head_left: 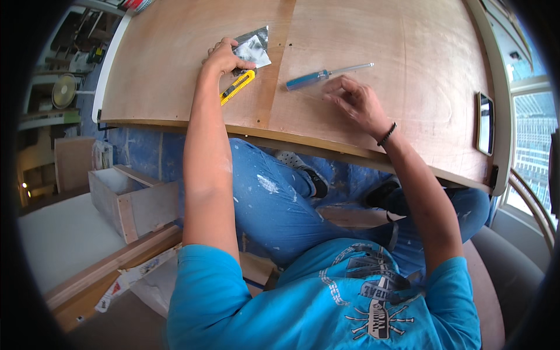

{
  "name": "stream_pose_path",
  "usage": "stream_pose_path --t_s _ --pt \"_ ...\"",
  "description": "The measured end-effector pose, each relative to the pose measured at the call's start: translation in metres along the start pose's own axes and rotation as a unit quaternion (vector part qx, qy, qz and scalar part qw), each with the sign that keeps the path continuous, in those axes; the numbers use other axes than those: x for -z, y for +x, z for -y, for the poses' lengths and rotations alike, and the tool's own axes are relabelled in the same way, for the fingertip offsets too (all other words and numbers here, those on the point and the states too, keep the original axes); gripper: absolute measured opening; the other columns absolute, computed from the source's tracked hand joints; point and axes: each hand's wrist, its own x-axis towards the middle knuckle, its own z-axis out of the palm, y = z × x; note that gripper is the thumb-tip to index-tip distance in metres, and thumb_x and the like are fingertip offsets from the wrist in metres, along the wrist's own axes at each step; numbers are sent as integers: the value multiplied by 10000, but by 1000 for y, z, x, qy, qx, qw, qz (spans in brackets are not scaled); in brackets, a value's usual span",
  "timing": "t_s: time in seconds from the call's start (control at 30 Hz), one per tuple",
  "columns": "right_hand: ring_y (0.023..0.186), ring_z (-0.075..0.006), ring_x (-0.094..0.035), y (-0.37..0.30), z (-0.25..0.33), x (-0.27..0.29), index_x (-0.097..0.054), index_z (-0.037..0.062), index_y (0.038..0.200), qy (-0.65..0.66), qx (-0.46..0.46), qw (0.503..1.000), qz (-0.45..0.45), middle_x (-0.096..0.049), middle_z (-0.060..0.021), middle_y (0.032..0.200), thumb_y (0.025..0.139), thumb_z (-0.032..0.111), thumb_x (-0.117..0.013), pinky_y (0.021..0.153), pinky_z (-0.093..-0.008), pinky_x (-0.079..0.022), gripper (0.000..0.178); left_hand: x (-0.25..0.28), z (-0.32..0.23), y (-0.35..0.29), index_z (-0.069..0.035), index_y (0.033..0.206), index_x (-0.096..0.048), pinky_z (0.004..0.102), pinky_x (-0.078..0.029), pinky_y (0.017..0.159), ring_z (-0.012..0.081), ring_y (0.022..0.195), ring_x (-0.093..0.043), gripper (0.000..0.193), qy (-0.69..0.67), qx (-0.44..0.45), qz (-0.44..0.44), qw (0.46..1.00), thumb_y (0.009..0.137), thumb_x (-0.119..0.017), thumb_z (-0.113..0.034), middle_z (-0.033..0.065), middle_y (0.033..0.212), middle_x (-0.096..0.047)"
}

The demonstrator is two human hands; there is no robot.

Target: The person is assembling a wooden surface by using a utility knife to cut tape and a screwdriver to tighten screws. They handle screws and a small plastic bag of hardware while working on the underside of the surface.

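At the plywood board (175,70), I am pinching a small silvery packet (254,46) in my left hand (224,57) beside the untouched yellow utility knife (237,87), while my right hand (357,102), fingers loosely spread and empty, is hovering just below the blue-handled screwdriver (326,74), apparently early going.

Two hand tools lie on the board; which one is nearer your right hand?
The blue-handled screwdriver, lying just beyond the right hand. The yellow utility knife lies further left, beside the left hand.

A yellow-and-black utility knife (237,87), a blue-handled screwdriver (326,74), a silver foil packet (254,48) and a black wristband (387,134) are seen on reddish-brown plywood (408,70).
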Motion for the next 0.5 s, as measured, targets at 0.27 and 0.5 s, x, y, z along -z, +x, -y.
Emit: stream_pose_path --t_s 0.27,0.5 --pt "1079 -337 -734 18 -21 -18 -701 33 1110 -70 61 996 -16 -767 -120 1251 1021 167 -710 926 -426 -590 161 65 -34 -119 33 1149 -738 268 -522 768 99 830 -652 281 -309 -178 -95 930 909 -852 -59 36 971 -751" --pt "1055 -367 -735 29 -32 -29 -714 41 1167 -86 71 992 -60 -787 -152 1093 1005 125 -680 935 -468 -579 185 45 -67 -208 21 1115 -744 287 -553 820 107 888 -685 136 -167 -283 50 943 980 -742 12 51 940 -758"
